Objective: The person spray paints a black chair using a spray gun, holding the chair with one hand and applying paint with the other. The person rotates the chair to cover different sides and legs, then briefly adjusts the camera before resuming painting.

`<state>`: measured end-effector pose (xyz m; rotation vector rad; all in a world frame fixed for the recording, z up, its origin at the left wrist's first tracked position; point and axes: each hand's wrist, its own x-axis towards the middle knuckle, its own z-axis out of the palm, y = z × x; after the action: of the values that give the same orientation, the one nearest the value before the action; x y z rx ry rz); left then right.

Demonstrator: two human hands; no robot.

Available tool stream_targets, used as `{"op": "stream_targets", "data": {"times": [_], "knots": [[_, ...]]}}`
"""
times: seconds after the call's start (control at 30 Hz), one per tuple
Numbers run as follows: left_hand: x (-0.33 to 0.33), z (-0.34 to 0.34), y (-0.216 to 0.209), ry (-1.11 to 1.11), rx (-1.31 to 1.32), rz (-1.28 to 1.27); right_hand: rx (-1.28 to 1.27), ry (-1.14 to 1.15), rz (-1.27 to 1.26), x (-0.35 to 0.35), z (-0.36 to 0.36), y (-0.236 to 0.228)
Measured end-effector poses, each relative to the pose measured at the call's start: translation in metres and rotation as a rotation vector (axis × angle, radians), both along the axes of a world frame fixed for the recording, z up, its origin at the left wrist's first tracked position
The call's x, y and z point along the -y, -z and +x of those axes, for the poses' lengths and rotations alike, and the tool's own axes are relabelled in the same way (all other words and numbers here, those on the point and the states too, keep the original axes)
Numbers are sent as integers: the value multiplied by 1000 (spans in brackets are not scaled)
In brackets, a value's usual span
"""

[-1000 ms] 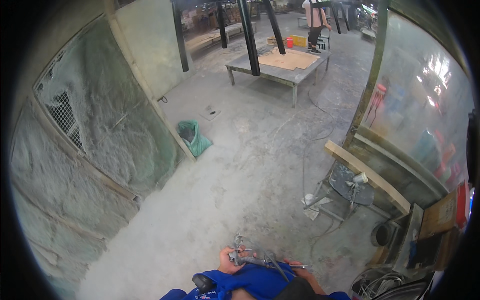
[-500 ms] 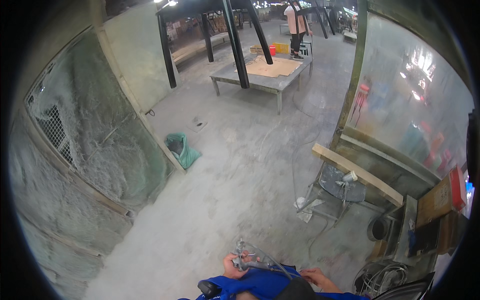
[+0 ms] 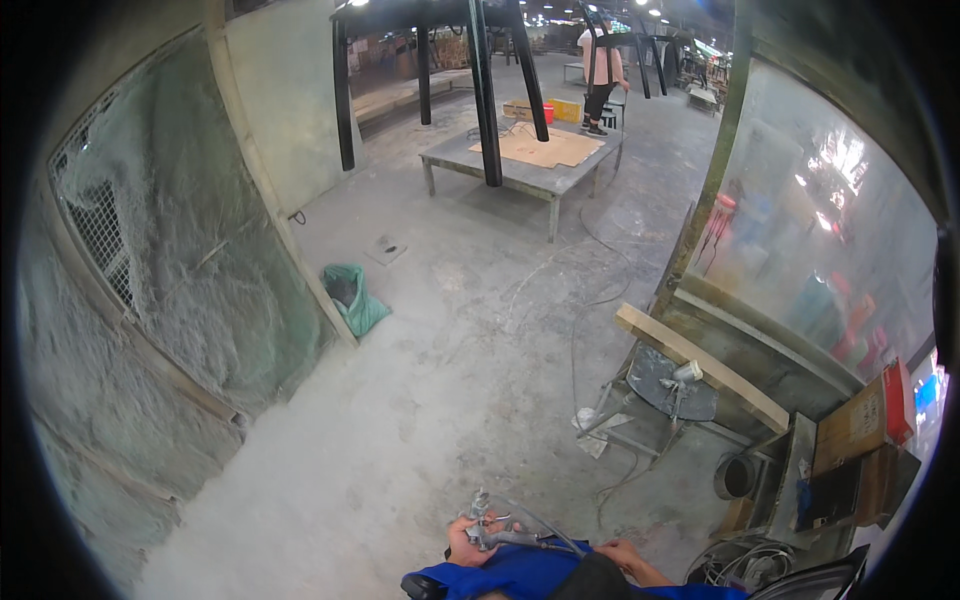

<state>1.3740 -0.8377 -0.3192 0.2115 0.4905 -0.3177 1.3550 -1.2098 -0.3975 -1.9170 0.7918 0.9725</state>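
Observation:
My left hand (image 3: 463, 546) is wrapped round a metal spray gun (image 3: 482, 528) at the lower middle, in front of my blue clothing. A thin grey hose (image 3: 548, 522) curves from the gun down to the right. My right hand (image 3: 622, 556) is close by, its fingers pinched together at the hose near the gun's handle end; the exact grip is small and hard to see. Ahead, a black frame with several long straight legs (image 3: 484, 100) hangs from above, over a low grey table (image 3: 470, 166) bearing a flat brown cardboard sheet (image 3: 550, 147).
A green sack (image 3: 368, 312) stands by the dusty left partition (image 3: 190, 230). At right are a stool with a round dark seat (image 3: 650, 385), a wooden plank (image 3: 700, 365), a bucket (image 3: 735, 477) and coiled hose (image 3: 750, 565). A hose trails over the floor. A person (image 3: 600, 75) stands far off.
The view has shifted slightly, and the hanging black legs sit a little further right and lower. Both hands keep their holds, and the gun stays at the same place before me.

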Motion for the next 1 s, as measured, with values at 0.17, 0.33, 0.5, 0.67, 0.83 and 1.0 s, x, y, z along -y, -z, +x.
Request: {"op": "stream_targets", "data": {"times": [0.17,0.33,0.5,0.67,0.83,1.0], "knots": [[6,-2,-19,-60,-29,-32,31,30,93,10,-3,16],[11,4,-23,-91,-67,-24,82,60,136,15,-7,33],[10,4,-24,-20,-102,35,94,69,-7,10,-11,31],[4,4,-12,58,-60,35,132,119,-95,-5,-10,10],[3,2,2,-15,-2,-41,160,150,-168,-13,-12,6],[-2,-4,15,20,-1,-130,181,97,-132,-4,-13,29]]}}
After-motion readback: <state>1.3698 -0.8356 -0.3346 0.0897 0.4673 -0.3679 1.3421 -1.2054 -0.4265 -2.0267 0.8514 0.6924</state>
